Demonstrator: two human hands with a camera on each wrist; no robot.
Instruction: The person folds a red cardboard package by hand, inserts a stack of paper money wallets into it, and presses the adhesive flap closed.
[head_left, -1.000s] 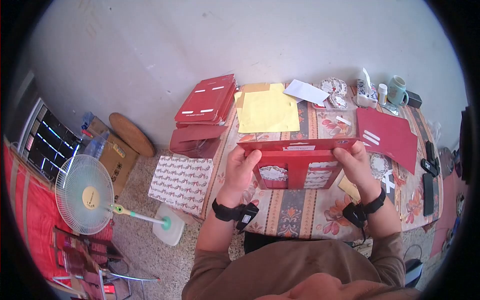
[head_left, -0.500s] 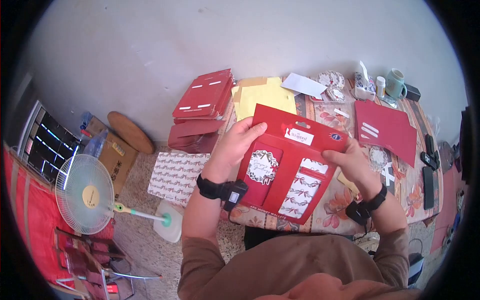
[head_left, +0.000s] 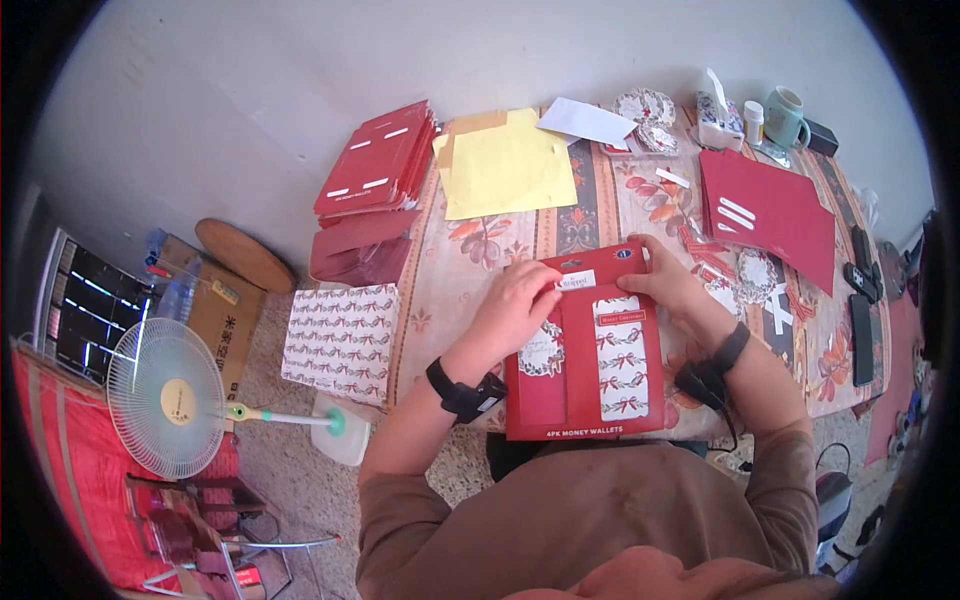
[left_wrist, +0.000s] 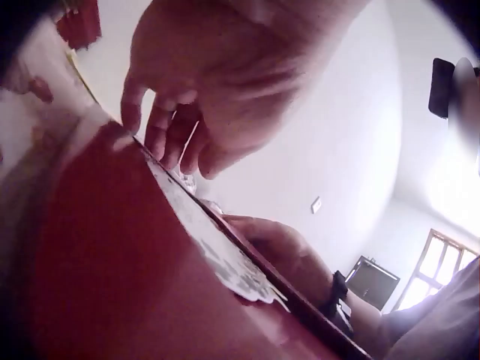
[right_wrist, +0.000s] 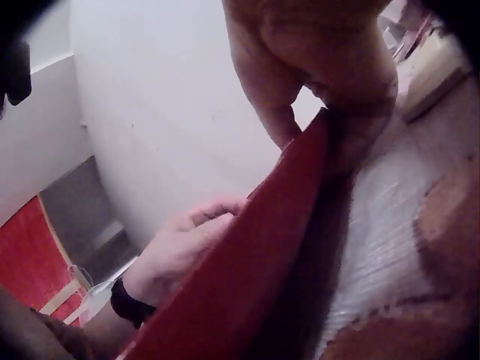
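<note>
A red card package (head_left: pixel 582 352) with a wreath card and a patterned window lies tilted at the table's front edge. Fingers of my left hand (head_left: pixel 515 305) touch its white label (head_left: pixel 575 281) near the top; in the left wrist view, the left hand (left_wrist: pixel 217 82) has slightly bent fingertips on the red surface (left_wrist: pixel 97 225). My right hand (head_left: pixel 660 278) grips the upper right corner, thumb on the front and fingers behind. In the right wrist view the right hand (right_wrist: pixel 315 67) pinches the package edge (right_wrist: pixel 255 255).
Stacked red packages (head_left: pixel 375 155) and yellow sheets (head_left: pixel 505 170) are at the back left and middle. A patterned box (head_left: pixel 340 340) is at left. Red sheets (head_left: pixel 765 215), wreath cutouts (head_left: pixel 757 272), a tissue box (head_left: pixel 720 125) and a mug (head_left: pixel 785 115) occupy the right side.
The package has turned from nearly edge-on to face up, straightened and come down toward the table's front. My left hand has left its upper left edge and moved onto the label.
</note>
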